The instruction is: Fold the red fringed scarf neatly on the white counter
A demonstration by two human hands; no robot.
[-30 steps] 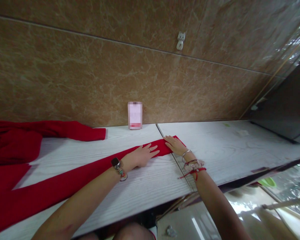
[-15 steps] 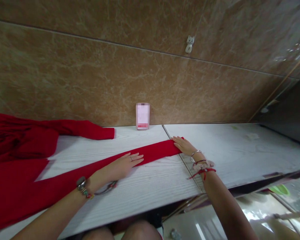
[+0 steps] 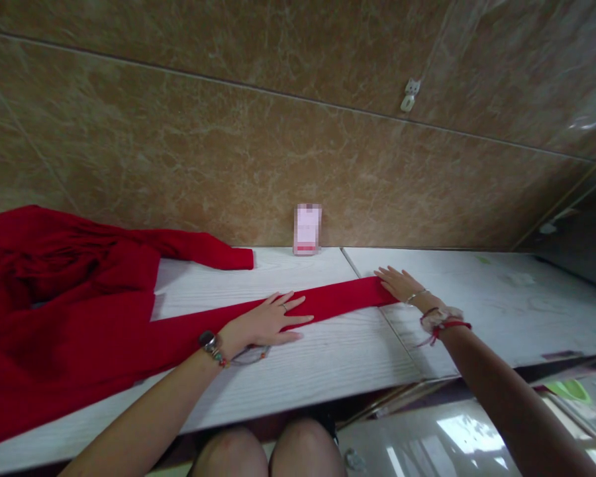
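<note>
A long-sleeved red garment [image 3: 94, 338] lies on the white wood-grain counter [image 3: 248, 377], its body bunched at the left. One sleeve stretches flat to the right across the counter. My left hand [image 3: 265, 322] rests on the middle of that sleeve with its fingers spread. At the sleeve's cuff end, my right hand [image 3: 400, 283] lies flat with fingers stretched out, covering the edge of the cloth. The other sleeve runs along the wall at the back, its cuff free. Bracelets circle both wrists.
A phone [image 3: 306, 230] with a blurred screen leans against the brown marbled tile wall [image 3: 193, 146]. A white cat-shaped hook [image 3: 410, 95] is stuck on the wall. A seam crosses the counter near my right hand. A dark panel stands at the far right.
The view has shifted a little to the left. My left hand's fingers have spread wider on the sleeve. The garment's body at the left looks straighter and lies closer in.
</note>
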